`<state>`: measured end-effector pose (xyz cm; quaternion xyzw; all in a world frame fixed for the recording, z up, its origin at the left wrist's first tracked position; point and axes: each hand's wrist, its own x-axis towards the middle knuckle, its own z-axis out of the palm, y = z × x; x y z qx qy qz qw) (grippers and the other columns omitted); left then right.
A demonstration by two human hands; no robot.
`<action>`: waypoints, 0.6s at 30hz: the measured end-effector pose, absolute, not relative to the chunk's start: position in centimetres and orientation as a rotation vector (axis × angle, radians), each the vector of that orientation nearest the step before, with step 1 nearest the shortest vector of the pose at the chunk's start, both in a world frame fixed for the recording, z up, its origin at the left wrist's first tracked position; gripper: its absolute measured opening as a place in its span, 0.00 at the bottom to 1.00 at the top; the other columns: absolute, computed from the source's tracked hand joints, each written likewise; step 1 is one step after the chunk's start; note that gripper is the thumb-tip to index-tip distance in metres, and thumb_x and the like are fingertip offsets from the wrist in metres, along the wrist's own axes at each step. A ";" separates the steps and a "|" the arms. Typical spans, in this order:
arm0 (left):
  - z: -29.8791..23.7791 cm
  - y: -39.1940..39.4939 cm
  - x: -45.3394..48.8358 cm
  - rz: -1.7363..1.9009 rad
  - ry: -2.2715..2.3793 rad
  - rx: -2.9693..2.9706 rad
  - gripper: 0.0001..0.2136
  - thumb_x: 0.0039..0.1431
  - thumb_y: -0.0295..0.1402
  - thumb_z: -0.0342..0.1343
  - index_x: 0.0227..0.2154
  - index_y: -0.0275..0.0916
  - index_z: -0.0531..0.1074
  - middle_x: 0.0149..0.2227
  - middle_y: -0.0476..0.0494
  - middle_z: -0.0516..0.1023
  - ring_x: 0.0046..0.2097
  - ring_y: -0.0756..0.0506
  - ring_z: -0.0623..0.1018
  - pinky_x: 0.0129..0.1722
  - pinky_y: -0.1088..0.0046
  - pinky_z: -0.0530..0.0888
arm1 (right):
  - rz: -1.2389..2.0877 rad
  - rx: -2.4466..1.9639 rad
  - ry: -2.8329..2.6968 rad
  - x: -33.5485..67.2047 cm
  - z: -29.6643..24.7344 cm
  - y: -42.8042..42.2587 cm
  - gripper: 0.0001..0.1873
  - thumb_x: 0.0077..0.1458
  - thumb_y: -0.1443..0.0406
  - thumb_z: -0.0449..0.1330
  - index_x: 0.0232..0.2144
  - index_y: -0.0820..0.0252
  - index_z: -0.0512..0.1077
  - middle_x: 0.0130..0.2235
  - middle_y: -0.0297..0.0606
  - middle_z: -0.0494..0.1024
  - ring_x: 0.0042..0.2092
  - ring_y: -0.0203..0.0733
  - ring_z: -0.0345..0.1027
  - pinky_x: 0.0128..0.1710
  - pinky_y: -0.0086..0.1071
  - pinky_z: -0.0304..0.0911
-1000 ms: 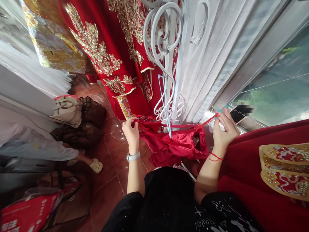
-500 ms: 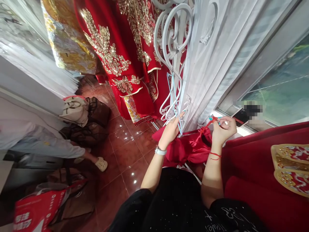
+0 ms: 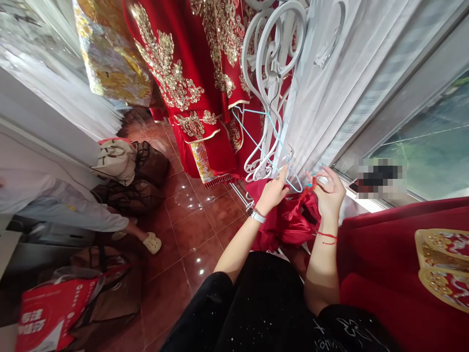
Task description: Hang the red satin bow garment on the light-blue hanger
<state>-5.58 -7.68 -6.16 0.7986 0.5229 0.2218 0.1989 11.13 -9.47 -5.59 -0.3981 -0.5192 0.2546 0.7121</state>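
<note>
White characters stand on the red bag (image 3: 51, 313) far to the left of the left hand (image 3: 273, 193), too blurred to read. White marks on the black top (image 3: 330, 337) below the right hand (image 3: 330, 193) cannot be made out either.

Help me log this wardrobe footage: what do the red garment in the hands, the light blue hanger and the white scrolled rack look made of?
Red garment: seemingly satin or similar silky fabric; it shows glossy highlights along soft folds.
Light blue hanger: thin wire, probably coated; slender bent outline with even pastel colour.
White scrolled rack: likely painted metal; rigid curled bars with a smooth, slightly shiny white finish.
</note>
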 end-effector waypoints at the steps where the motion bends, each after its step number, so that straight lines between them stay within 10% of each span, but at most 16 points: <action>1: -6.2 -7.7 -5.3 0.607 1.485 2.241 0.40 0.68 0.27 0.51 0.77 0.36 0.37 0.40 0.40 0.82 0.44 0.39 0.83 0.45 0.67 0.74 | 0.547 -0.863 -1.138 10.5 -5.4 -9.3 0.23 0.46 0.60 0.74 0.45 0.54 0.77 0.34 0.29 0.73 0.38 0.38 0.73 0.56 0.52 0.77; 9: -5.7 -7.1 -5.3 0.559 1.569 2.350 0.36 0.70 0.28 0.50 0.76 0.38 0.42 0.42 0.37 0.82 0.46 0.37 0.83 0.49 0.65 0.74 | 0.581 -0.810 -1.249 8.1 -3.6 -9.3 0.18 0.50 0.61 0.72 0.43 0.53 0.76 0.50 0.38 0.77 0.53 0.47 0.78 0.58 0.51 0.77; 18: -6.1 -6.5 -4.7 0.562 1.553 2.325 0.38 0.69 0.27 0.52 0.77 0.40 0.43 0.40 0.39 0.82 0.46 0.37 0.83 0.47 0.65 0.73 | 0.897 -0.867 -1.312 12.2 -3.9 -10.7 0.28 0.43 0.60 0.77 0.47 0.51 0.74 0.50 0.38 0.81 0.45 0.48 0.84 0.48 0.44 0.81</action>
